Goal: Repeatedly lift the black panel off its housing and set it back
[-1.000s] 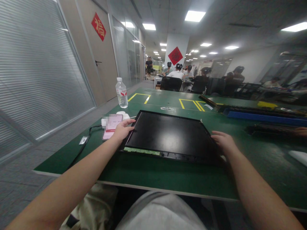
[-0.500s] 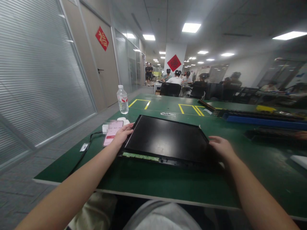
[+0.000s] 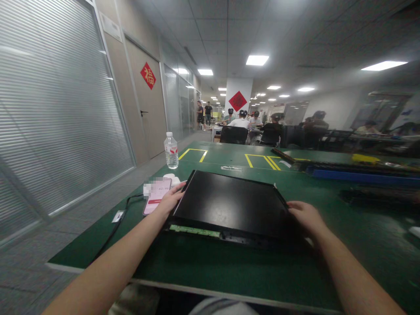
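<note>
A black LCD panel (image 3: 229, 203), screen side up, lies at a slight slant just above or on the green table (image 3: 210, 267). A green circuit strip (image 3: 195, 231) runs along its near edge. My left hand (image 3: 173, 199) grips the panel's left edge, fingers partly hidden by it. On the right edge, my right hand (image 3: 305, 216) closes with its fingers at the rim and the thumb side lower. Beside my left hand lies a phone (image 3: 158, 197) with a lit screen, and a white object (image 3: 172, 179) sits behind it.
A water bottle (image 3: 171, 151) stands at the table's left side. A black cable (image 3: 113, 232) trails to the left edge. Yellow tape (image 3: 193, 150) marks the far tabletop. To the right are a long blue strip (image 3: 357, 177) and dark panel parts (image 3: 357, 197). Several people sit beyond.
The camera view has tilted up, so everything appears lower. Both hands keep their hold on the panel, which has hardly moved on the table.
</note>
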`<state>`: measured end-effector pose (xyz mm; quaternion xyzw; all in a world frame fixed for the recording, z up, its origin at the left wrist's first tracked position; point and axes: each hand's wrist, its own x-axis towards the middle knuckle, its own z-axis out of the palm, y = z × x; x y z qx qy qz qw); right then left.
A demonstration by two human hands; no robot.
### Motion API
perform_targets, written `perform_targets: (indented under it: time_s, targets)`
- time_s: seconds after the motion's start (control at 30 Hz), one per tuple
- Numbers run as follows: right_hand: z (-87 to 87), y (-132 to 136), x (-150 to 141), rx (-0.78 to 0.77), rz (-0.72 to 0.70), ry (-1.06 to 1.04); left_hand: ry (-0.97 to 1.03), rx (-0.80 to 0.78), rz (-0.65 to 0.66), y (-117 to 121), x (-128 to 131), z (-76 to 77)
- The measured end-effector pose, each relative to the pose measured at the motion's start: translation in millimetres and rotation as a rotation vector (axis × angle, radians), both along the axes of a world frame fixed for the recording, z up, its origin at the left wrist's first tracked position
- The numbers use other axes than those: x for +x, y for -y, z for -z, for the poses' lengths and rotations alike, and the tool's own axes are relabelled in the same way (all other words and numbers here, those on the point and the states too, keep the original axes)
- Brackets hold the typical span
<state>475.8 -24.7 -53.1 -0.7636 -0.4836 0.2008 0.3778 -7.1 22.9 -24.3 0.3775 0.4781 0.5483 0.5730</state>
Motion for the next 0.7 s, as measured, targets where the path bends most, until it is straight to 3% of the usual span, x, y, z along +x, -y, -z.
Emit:
perform_targets:
  time_s: [0.23,0.7]
  targets:
    - [-6.6,3.1,-8.1,-0.022,0.002,0.077,-0.065,-0.038,0.026,5.4,4.9,-6.3]
    - [0.3,-0.5,-2.6,0.006,-0.022,0.042,-0.122,0.123,0.164,8.2,5.7,0.0]
